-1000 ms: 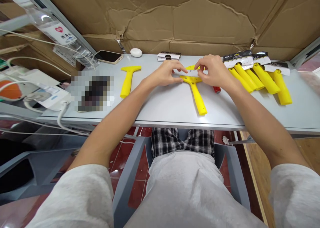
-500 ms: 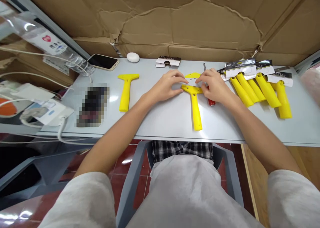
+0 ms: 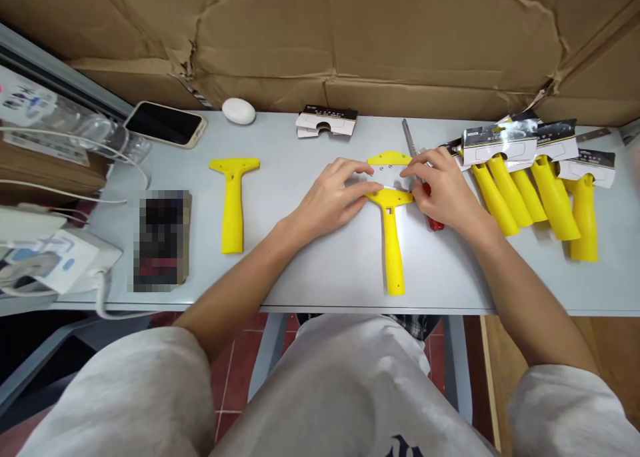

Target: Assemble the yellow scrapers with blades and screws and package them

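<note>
A yellow scraper handle [image 3: 393,243] with a T-shaped head lies in front of me, its grip towards the table's edge. Beyond its head is a separate yellow cover piece [image 3: 389,157], with several tiny screws [image 3: 381,168] in the gap. My left hand [image 3: 336,193] has thumb and index finger apart, the thumb at the head's left end and the index by the screws. From the right, my right hand [image 3: 439,187] reaches in with index finger extended near the screws. Partly beneath it lies a screwdriver [image 3: 435,224] with a red handle.
Another yellow scraper handle [image 3: 233,207] lies to the left, beside a pixelated object [image 3: 161,240]. Several packaged yellow scrapers [image 3: 554,200] sit at right. At the back are a phone [image 3: 165,125], a white oval object [image 3: 239,111] and card sleeves [image 3: 327,121]. A power strip [image 3: 75,263] stands left.
The camera view has tilted and come closer to the table. Both hands stay around the scraper head, with only slight finger shifts near the screws.
</note>
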`<state>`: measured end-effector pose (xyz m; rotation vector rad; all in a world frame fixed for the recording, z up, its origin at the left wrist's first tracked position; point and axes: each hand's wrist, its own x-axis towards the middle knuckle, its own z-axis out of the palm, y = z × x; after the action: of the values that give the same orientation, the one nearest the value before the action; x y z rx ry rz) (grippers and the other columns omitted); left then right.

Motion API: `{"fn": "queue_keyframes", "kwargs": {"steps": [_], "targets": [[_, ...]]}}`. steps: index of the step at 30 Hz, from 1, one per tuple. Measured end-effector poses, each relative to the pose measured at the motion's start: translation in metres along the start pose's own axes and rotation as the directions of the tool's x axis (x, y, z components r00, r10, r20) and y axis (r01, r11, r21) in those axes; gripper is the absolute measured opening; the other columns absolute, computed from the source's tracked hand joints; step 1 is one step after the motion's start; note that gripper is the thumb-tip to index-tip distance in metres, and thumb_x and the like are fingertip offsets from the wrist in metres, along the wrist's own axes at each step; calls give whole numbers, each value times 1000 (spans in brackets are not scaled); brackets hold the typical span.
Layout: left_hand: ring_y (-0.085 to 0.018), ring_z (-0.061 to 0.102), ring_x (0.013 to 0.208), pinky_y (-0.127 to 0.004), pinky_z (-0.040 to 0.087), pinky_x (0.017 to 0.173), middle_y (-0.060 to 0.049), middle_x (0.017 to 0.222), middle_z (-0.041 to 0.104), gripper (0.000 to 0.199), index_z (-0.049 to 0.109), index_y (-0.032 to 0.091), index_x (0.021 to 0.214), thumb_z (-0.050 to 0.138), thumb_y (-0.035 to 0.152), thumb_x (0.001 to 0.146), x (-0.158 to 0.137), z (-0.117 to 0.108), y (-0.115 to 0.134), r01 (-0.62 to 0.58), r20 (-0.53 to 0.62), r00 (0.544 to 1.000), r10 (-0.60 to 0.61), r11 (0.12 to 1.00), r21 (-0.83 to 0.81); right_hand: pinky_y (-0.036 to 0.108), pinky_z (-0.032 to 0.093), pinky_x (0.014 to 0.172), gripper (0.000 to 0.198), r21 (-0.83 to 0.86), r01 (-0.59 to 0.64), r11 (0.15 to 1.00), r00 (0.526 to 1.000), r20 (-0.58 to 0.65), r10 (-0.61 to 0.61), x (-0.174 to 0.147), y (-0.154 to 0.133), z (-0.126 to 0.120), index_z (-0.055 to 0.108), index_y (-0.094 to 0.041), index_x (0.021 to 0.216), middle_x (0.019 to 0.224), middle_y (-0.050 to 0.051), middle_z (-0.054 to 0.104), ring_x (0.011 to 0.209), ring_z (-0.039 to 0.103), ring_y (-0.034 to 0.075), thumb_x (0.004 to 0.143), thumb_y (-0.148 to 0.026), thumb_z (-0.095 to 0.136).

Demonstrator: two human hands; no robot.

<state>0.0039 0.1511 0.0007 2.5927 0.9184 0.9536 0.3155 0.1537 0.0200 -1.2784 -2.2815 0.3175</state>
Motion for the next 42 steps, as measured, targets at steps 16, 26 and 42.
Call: {"fn": "queue_keyframes", "kwargs": {"steps": [16,26,42], "targets": [[-39,70,140,-67,64,118,-8,154,76,26,89,38,123,69,27,111,4,-9,4,114,96,989,-110,993,-37,60,63,123,35,-10,-50,999,998,46,51,2,23,-22,85,-20,128,140,18,73,134,70,35,107,-15,57],[-42,67,140,-72,60,117,-8,153,73,27,87,38,125,74,27,105,4,-12,-1,171,105,981,-162,982,-82,67,58,127,34,-45,-50,998,994,99,55,2,17,-27,83,-28,131,144,15,72,141,62,38,116,-35,53],[-37,72,138,-67,65,114,-7,152,77,24,88,38,121,72,25,110,2,-9,-6,85,73,994,-83,996,-21,60,58,119,43,-138,33,990,995,101,-19,1,-6,-20,85,-23,129,139,15,76,139,63,37,111,-18,46]]}}
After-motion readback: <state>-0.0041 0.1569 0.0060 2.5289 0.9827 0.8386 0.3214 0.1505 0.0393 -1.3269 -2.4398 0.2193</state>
